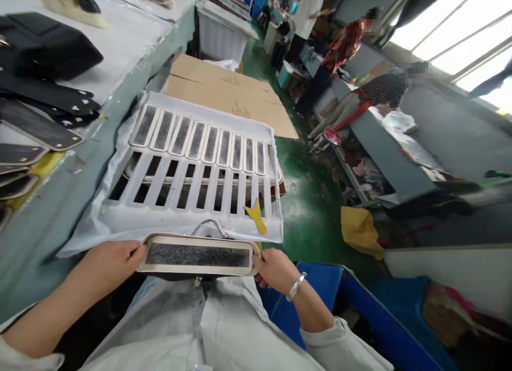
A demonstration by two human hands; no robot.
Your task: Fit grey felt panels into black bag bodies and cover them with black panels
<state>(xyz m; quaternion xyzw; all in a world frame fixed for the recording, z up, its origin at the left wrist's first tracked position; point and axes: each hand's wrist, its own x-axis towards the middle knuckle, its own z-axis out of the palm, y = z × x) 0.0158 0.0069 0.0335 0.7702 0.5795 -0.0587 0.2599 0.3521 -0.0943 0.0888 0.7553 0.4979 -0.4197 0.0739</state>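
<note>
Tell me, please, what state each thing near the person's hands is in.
cream strip: held level at both ends, dark fuzzy face up.
left hand: closed on the strip's left end.
right hand: closed on its right end.
white slotted rack: far row filled with strips, near row open.
yellow piece: lying flat on the rack.
cardboard sheet: flattened, beyond the rack.

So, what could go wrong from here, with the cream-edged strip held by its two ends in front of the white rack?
1. The cream-edged strip is gripped only at its ends, by the left hand and the right hand; it might sag or slip toward the lap.
2. The yellow scraper lies loose at the near edge of the white rack, close to the strip; a bump could knock it off, perhaps toward the blue bin.
</note>
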